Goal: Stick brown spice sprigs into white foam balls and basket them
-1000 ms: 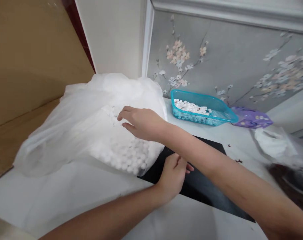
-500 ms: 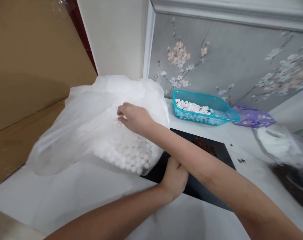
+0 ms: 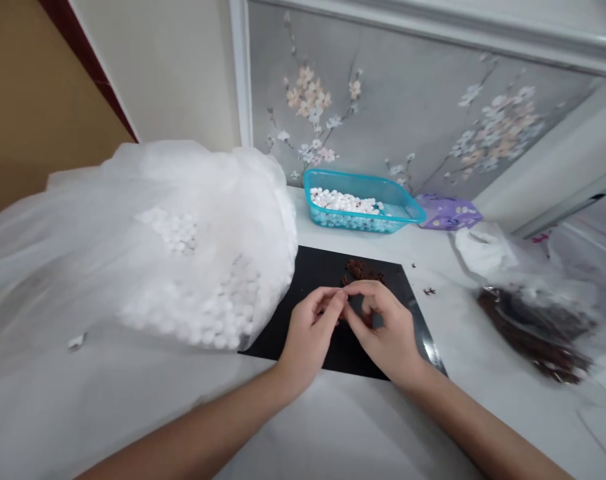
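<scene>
My left hand (image 3: pixel 310 327) and my right hand (image 3: pixel 383 327) meet over a black mat (image 3: pixel 315 267) on the white table, fingertips pinched together. What they pinch is too small to make out. A small pile of dark brown bits (image 3: pixel 360 270) lies on the mat just beyond my fingers. To the left of the mat sits a big clear plastic bag (image 3: pixel 133 240) full of small white balls (image 3: pixel 217 320).
A teal basket (image 3: pixel 407 215) with white balls stands at the back against the flowered wall. A purple pouch (image 3: pixel 447 215) lies beside it. At the right a clear bag of dark brown pieces (image 3: pixel 537 327) and crumpled plastic (image 3: pixel 487 250) lie on the table.
My right hand has pulled back out of the bag of white balls and joined my left hand over the black mat. The view has swung to the right.
</scene>
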Demonstrator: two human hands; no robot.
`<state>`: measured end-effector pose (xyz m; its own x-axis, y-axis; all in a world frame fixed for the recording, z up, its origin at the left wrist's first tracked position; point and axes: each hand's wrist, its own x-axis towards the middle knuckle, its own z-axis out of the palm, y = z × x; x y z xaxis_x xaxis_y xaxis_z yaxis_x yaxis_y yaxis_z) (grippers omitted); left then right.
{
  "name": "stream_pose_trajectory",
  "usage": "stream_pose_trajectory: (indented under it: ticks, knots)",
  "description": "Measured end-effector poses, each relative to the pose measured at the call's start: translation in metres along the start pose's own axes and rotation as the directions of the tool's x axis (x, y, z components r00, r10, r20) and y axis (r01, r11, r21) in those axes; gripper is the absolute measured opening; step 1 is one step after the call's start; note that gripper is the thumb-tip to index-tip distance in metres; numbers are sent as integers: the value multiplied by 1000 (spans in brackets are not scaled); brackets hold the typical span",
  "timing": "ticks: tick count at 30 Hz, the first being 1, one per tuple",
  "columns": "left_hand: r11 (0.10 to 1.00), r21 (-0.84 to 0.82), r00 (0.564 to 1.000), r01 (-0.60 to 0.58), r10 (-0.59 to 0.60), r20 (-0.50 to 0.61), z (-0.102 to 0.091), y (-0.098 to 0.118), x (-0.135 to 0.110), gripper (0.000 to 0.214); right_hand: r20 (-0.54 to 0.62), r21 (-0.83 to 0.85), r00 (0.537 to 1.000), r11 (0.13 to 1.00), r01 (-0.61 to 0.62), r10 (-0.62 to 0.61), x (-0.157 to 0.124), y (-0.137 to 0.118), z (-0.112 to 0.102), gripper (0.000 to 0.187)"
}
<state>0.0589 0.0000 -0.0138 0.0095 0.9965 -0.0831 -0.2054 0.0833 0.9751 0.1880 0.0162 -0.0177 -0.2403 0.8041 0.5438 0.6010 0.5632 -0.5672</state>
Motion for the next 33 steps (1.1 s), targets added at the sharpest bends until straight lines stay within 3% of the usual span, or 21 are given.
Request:
stream_pose_trajectory:
  ticks: [5,10,17,21,24,29,33]
  knots:
    - [999,17,998,42,-41,-50,0,-1,5,24,49,-17,999,1000,-3,4,3,9,-8,21]
    - [996,-40,982,76,-82,-170,1,2,5,26,30,-218,981,959,-179,190,6,23,-12,11]
    - [996,-34,981,84,-88,-171,2,3,4,23,89,-233,971,953,-195,221,3,27,-7,12]
    - [995,-36,982,98,-103,-160,1,3,5,24,78,-116,970,968,-222,231,3,32,-7,15]
    - [994,-42,985,96,-101,-139,1,4,4,24,115,77,950,951,-299,289,4,31,-8,20]
    - [997,-22,987,77,-79,-137,0,4,4,26,248,355,861,786,-507,444,8,24,-10,27]
    - [996,-17,987,91,-93,-131,0,4,5,27,352,478,817,662,-577,457,8,23,-10,27]
